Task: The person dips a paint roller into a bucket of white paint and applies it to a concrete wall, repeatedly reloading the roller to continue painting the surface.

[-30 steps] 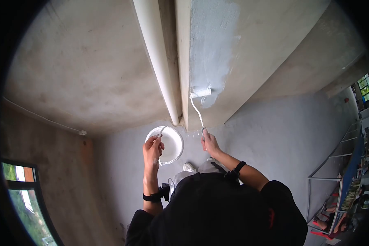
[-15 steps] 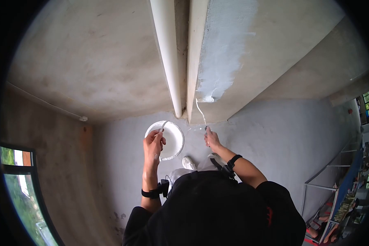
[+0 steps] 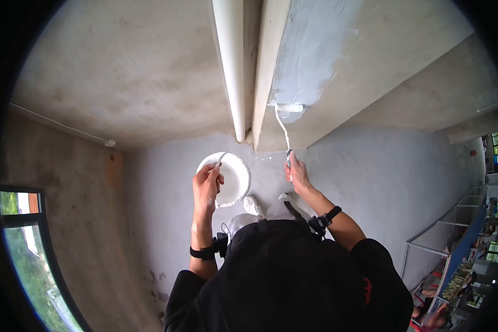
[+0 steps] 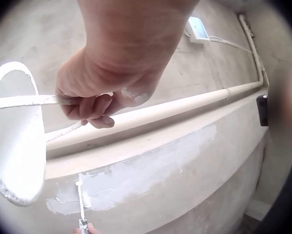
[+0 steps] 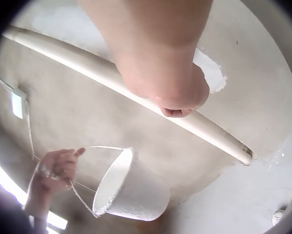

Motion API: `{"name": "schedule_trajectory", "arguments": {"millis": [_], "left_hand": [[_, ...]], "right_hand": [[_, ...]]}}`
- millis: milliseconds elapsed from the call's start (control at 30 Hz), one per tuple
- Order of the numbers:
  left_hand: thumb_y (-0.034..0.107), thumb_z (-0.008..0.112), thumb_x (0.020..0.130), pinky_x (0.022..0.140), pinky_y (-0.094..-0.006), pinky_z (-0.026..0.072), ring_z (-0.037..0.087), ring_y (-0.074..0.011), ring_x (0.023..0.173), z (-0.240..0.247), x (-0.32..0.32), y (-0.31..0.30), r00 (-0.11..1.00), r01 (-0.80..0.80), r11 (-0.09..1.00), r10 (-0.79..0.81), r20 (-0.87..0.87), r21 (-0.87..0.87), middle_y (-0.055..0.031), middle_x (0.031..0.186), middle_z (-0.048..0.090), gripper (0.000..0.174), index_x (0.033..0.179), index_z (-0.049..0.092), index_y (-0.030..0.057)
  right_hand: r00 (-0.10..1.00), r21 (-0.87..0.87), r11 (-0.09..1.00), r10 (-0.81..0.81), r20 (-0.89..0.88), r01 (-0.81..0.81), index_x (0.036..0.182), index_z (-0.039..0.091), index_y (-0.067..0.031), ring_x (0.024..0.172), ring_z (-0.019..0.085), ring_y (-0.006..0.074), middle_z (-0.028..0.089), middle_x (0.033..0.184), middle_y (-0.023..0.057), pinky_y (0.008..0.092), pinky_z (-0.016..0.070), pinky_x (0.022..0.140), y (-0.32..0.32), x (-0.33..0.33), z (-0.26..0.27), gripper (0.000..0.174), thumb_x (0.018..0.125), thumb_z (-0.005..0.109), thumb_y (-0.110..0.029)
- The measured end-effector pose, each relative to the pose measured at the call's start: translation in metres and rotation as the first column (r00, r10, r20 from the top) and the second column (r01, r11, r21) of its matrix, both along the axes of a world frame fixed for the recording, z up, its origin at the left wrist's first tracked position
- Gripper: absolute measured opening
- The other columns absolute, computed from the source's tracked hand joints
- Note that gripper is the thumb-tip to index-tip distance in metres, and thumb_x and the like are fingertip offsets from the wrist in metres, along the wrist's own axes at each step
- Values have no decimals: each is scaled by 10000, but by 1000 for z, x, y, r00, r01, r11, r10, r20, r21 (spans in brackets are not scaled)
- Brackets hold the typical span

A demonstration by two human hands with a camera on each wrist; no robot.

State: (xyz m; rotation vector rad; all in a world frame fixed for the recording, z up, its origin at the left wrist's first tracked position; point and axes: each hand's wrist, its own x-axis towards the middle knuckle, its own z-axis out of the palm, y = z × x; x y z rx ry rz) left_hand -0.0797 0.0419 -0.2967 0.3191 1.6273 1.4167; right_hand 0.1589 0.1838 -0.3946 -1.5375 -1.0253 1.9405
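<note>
The left hand [image 3: 206, 189] grips the thin handle of a white bucket [image 3: 247, 176], which hangs beside it with white paint inside. In the left wrist view the fingers of the left hand [image 4: 95, 105] curl round that handle [image 4: 26, 101]. The right hand [image 3: 299, 172] holds the grip of a paint roller, whose white sleeve [image 3: 290, 108] lies against the column face near the lower end of a wet, pale painted patch [image 3: 310, 50]. The right wrist view shows the right hand [image 5: 177, 95] curled, its roller hidden behind the wrist.
A white vertical pipe [image 3: 231, 61] runs beside the column. The person's shoes [image 3: 253, 205] stand on the grey floor [image 3: 365, 182] near the column's base. A window [image 3: 30, 243] is at the left; a metal frame [image 3: 426, 247] and seated people are at the lower right.
The roller first moved down the column to the patch's lower edge, then back up, the right hand moving with it. The left hand still grips the bucket handle. The head view has shifted slightly.
</note>
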Motion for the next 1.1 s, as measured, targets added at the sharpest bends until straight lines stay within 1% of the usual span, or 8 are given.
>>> {"name": "schedule_trajectory", "arguments": {"millis": [167, 300, 433, 700, 800, 867, 1000, 1100], "left_hand": [[126, 535, 926, 420, -202, 252, 345, -29, 465, 1, 0, -2, 1000, -2, 1000, 2, 15, 2, -10, 623, 538, 223, 1052, 630, -32], [129, 538, 922, 422, -201, 258, 349, -31, 466, -4, -2, -4, 1000, -8, 1000, 8, 5, 3, -11, 621, 538, 229, 1057, 628, -32], [136, 545, 917, 424, -204, 269, 364, -34, 468, -2, 0, -2, 1000, -11, 1000, 11, -25, 7, -12, 623, 545, 238, 1062, 626, -33], [140, 550, 911, 425, -205, 277, 375, -35, 471, 0, 0, 0, 999, -9, 1000, 9, -39, -3, -13, 624, 553, 238, 1054, 627, -34], [140, 551, 912, 425, -204, 278, 377, -36, 471, 2, -1, -1, 1000, 2, 1000, -3, -30, -6, -14, 624, 553, 234, 1049, 627, -34], [110, 546, 921, 421, -186, 222, 342, -17, 471, 3, 0, -1, 1000, -13, 1000, 13, -14, 7, -7, 639, 532, 223, 1064, 626, -42], [109, 546, 922, 420, -187, 220, 342, -18, 469, 5, -1, -2, 1000, -10, 1000, 10, 0, 25, -6, 637, 531, 219, 1059, 626, -42], [129, 552, 914, 422, -205, 261, 356, -32, 464, 3, -4, -3, 999, 15, 1000, -14, -28, 7, -16, 621, 546, 226, 1055, 621, -33]], "right_hand": [[997, 61, 998, 20, -77, -15, 775, 488, -104, 433, 336, 43, 413, 575, -49, 214, 269, 385, 8, 17, 56, 521, 953, 444, -592], [999, 54, 998, 14, -47, -11, 779, 487, -121, 442, 313, 39, 396, 573, -58, 216, 260, 399, 11, 21, 89, 503, 950, 451, -593], [996, 17, 999, 49, -68, -48, 778, 480, -122, 444, 313, 45, 395, 574, -54, 220, 264, 397, 13, 26, 83, 504, 951, 447, -595], [999, 27, 999, 30, 25, -31, 765, 455, -107, 418, 316, 66, 395, 575, -41, 236, 282, 380, 7, 20, 54, 508, 975, 408, -567], [998, -9, 998, 55, 4, -55, 772, 468, -120, 453, 317, 51, 406, 589, -55, 225, 280, 399, 7, 20, 47, 514, 944, 450, -604], [998, -33, 998, 61, 20, -61, 772, 469, -117, 452, 321, 54, 408, 589, -53, 227, 281, 400, 8, 19, 35, 513, 947, 450, -599], [994, -81, 995, 59, 92, -52, 769, 471, -102, 449, 338, 68, 416, 589, -39, 236, 288, 401, 12, 9, 12, 505, 963, 443, -567], [988, -106, 993, 72, 140, -57, 763, 469, -88, 440, 342, 80, 422, 588, -21, 246, 280, 387, 20, -1, -17, 495, 978, 433, -532]]}}
